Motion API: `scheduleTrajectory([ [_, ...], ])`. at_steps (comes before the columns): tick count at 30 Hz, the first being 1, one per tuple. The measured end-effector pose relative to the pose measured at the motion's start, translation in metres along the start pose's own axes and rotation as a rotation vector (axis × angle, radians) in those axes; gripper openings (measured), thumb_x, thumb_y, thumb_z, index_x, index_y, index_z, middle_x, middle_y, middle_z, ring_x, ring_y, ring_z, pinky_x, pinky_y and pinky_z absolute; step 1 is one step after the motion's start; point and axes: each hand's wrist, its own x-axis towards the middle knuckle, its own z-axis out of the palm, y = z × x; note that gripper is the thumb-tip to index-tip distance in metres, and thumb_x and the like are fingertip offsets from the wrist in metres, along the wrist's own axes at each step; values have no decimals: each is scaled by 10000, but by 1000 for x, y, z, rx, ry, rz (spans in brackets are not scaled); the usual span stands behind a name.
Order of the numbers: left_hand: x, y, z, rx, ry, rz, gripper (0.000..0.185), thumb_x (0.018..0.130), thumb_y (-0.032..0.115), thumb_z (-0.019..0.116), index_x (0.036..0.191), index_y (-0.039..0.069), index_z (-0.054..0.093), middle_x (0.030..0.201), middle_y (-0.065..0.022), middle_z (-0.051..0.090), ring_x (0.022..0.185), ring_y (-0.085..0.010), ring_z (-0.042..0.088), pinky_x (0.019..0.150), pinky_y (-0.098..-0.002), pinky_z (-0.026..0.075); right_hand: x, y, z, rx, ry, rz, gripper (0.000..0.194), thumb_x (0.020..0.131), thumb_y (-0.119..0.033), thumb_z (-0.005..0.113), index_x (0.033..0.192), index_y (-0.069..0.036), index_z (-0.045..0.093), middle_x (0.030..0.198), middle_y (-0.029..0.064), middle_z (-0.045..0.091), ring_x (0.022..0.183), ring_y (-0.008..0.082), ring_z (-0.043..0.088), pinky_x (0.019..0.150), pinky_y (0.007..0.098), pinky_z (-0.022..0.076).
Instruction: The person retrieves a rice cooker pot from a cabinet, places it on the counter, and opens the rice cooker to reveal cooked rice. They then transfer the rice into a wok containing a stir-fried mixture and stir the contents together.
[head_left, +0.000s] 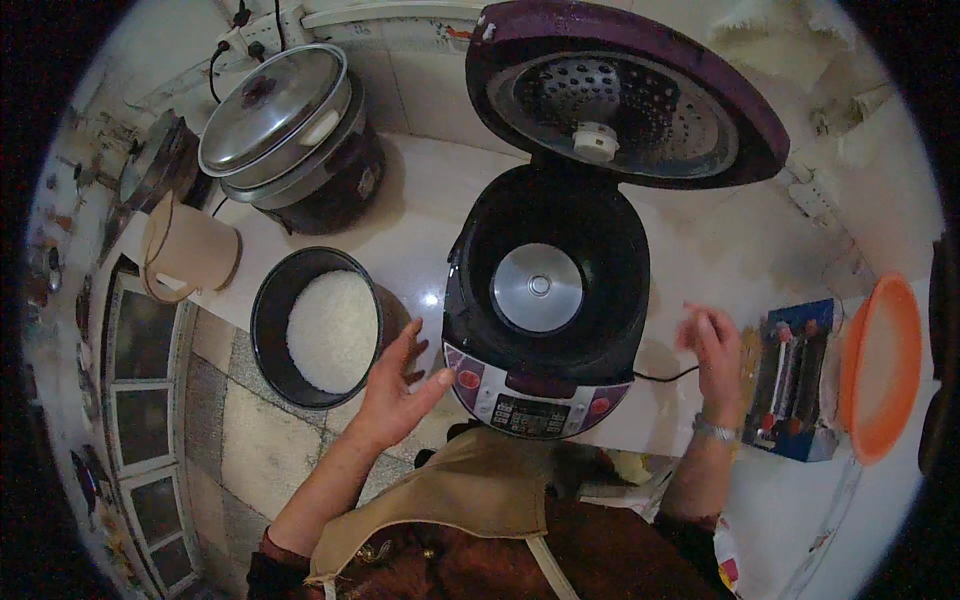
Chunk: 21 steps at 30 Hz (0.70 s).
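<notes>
In the middle stands a rice cooker (637, 285) with its purple lid (720, 82) raised, and the metal heating plate (538, 281) shows bare inside. To its left, a dark inner pot (266, 300) holds white rice grains (334, 334). My left hand (394, 397) hovers between pot and cooker, fingers spread and thumb near the control panel (529, 416); whether it touches either cannot be told. My right hand (712, 337) is raised right of the cooker, slightly blurred, with fingers loosely bent and nothing visible in it.
A second cooker (330, 187) with a steel lid (277, 105) and a beige pitcher (199, 244) stand at the left. A blue box (806, 420) and an orange basin (851, 375) are on the right. A black cord (664, 379) runs from the cooker. A power strip (266, 30) is behind.
</notes>
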Motion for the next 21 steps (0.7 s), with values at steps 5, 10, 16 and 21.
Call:
scheduleTrajectory([
  [5,1,3,14,32,-95,-99,940,828,412,719,1464,-58,209,1418,-258,395,1317,-336,421,1038,-448,389,69,26,26,-197,16,-113,383,946,-253,589,1215,19,589,1163,116,633,1048,185,598,926,309,469],
  [10,6,3,18,-67,-105,-43,915,826,407,718,1455,-50,237,1388,-251,434,1305,-328,431,1050,-398,378,88,55,45,195,-46,99,514,972,-383,530,1300,13,522,1278,106,582,1159,210,550,1021,323,404],
  [16,5,0,31,-150,-134,-111,879,838,376,703,1468,-12,229,1385,-225,445,1286,-284,448,1066,-370,354,89,56,65,448,-82,45,601,982,-414,476,1402,11,415,1373,109,507,1232,224,499,1050,329,377],
  [21,6,-3,38,-175,-95,-95,896,841,392,695,1476,-4,202,1361,-212,474,1258,-287,474,1050,-351,363,94,34,74,206,31,99,629,958,-402,522,1405,24,401,1378,135,496,1243,228,493,1039,331,387],
])
